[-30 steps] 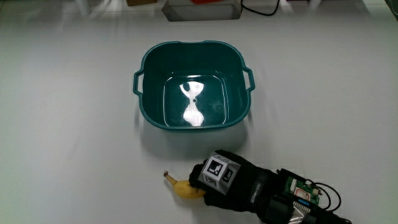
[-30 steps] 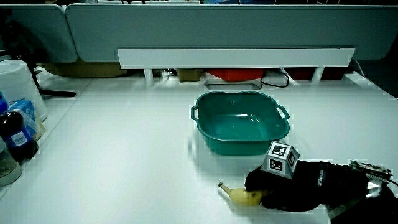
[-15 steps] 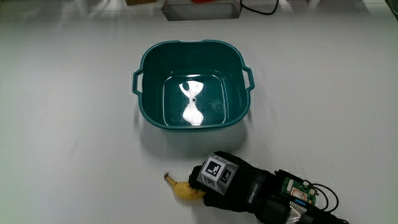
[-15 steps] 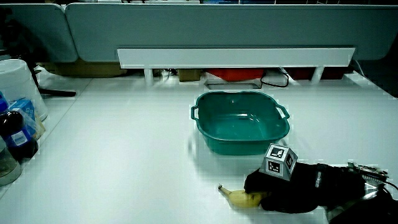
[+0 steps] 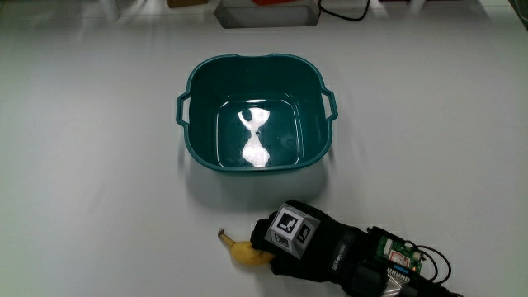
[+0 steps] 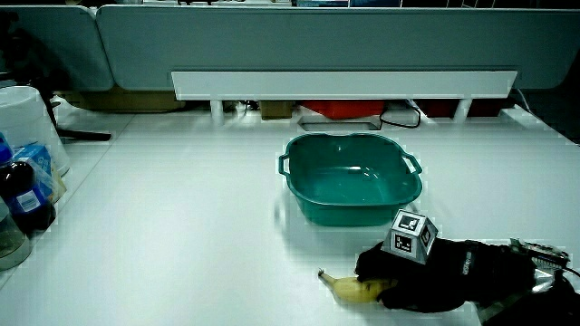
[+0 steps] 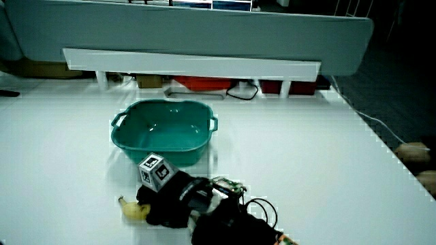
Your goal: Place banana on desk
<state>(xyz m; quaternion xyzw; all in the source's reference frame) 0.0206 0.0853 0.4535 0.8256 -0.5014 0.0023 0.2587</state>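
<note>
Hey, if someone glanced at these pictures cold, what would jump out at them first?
Probably the teal basin in the middle of the white table, holding nothing but a glare of light. Next, the black-gloved hand with its patterned cube, nearer to the person than the basin, lying on the table over one end of a small banana.

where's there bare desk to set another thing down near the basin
The desk is bare beside the teal basin toward the bottles, and nearer the person than the basin up to the banana. It is crowded where the hand lies on the banana.
</note>
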